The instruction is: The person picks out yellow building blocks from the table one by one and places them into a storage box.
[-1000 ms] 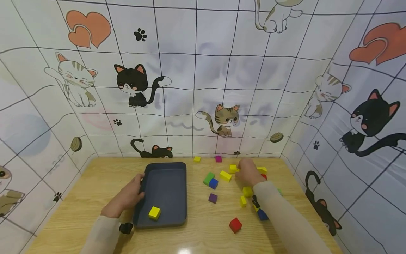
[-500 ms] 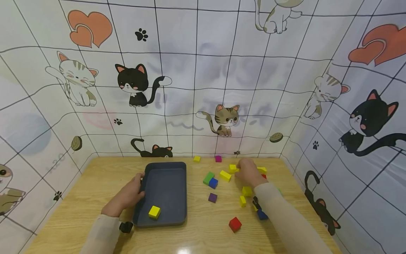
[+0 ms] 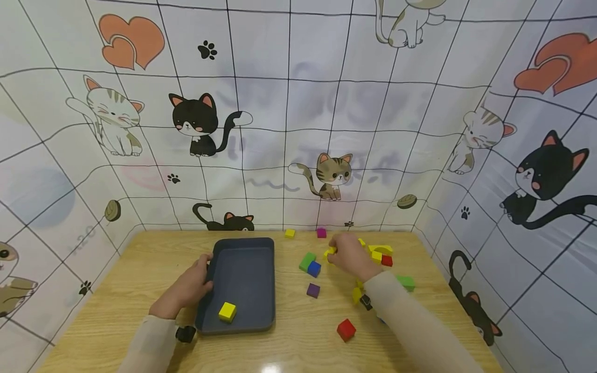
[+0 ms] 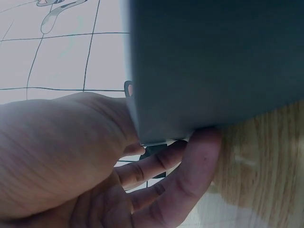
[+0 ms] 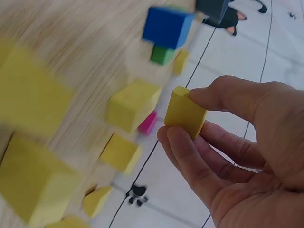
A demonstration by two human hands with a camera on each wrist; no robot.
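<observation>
Right grip (image 3: 353, 256) pinches a yellow block (image 5: 183, 115); left grip (image 3: 184, 287) holds the tray (image 3: 242, 277) by its left rim, likely steadying it.

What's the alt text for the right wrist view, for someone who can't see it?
The right hand pinches a yellow block. More yellow blocks lie on the wooden tabletop, along with a magenta block, a blue cube and a green block. Behind is a white backdrop with dark grid lines and a paw print.
</observation>
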